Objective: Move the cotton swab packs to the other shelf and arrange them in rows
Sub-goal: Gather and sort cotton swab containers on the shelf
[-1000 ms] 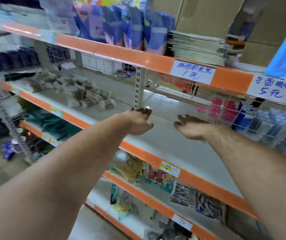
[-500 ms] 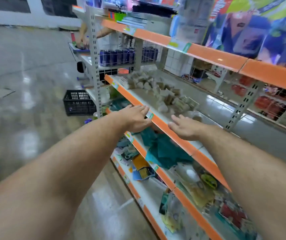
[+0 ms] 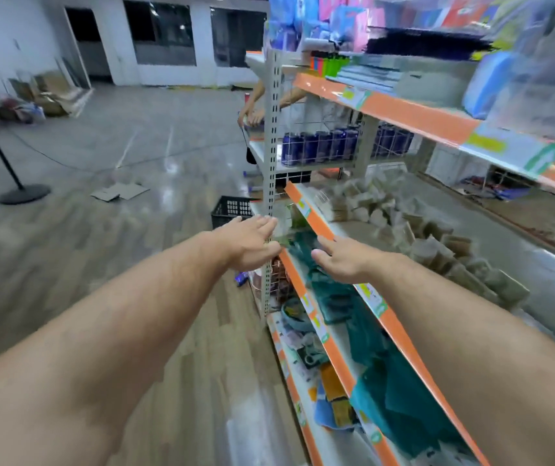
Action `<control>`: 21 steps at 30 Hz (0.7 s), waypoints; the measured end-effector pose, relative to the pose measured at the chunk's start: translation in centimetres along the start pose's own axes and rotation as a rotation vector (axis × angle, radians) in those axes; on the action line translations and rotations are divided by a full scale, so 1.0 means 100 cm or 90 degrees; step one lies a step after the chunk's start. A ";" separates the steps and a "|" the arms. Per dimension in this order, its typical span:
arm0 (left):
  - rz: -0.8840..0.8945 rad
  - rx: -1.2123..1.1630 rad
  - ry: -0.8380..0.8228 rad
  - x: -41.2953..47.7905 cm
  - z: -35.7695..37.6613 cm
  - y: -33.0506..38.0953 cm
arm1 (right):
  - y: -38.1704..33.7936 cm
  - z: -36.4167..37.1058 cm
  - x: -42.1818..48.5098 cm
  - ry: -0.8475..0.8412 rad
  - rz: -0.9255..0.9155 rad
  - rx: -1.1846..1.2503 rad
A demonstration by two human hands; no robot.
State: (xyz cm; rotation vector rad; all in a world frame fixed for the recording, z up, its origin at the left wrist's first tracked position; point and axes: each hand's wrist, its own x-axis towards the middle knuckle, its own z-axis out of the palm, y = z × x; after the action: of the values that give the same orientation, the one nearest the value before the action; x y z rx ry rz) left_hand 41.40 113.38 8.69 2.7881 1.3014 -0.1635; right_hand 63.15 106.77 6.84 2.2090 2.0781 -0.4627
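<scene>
- Orange strips front each level of the grey metal shelving unit (image 3: pixel 400 334), which runs along the right side of the view.
- On its middle level lie the small pale beige cotton swab packs (image 3: pixel 437 245), a loose, untidy heap rather than rows. They spread from near the unit's far end back towards the person, and motion blur hides their print.
- Both bare forearms reach forward from the bottom of the view.
- The left hand (image 3: pixel 252 243) is palm down with its fingers straight and close together. It holds nothing, and it hangs in front of the grey perforated steel upright (image 3: pixel 272 129) at the end of the unit.
- The right hand (image 3: pixel 340 260) is also palm down, fingers stretched forward and slightly parted, thumb out to the side. It holds nothing, sits over the orange front edge of the middle level, and is near the swab heap but apart from it.
- Dark blue cylindrical bottles (image 3: pixel 319 146) stand in a row behind a white wire guard, one level above the packs.
- Teal folded cloths (image 3: pixel 403 408) fill the level below the hands.
- A black slotted plastic crate (image 3: pixel 232 210) sits on the glossy grey floor just beyond the left hand.
- Further out on the floor lie flattened grey cardboard pieces (image 3: pixel 119 191) and the round black base of a stand (image 3: pixel 23 194).
- Another person's bare arms and hands (image 3: pixel 252 116) show at the far end of the unit.
</scene>
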 end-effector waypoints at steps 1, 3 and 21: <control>-0.006 0.002 0.004 0.010 -0.005 -0.004 | 0.003 -0.007 0.013 0.007 -0.004 0.002; -0.009 0.002 0.002 0.030 -0.011 -0.008 | 0.008 -0.018 0.033 0.009 -0.012 -0.002; 0.297 0.036 -0.015 0.324 -0.016 0.020 | 0.130 -0.050 0.158 0.087 0.282 0.017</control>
State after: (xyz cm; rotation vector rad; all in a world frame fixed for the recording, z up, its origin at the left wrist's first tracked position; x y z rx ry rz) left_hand 63.70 136.86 6.32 3.0296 0.6195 -0.2087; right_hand 77.40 122.18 5.44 2.6775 1.5623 -0.3083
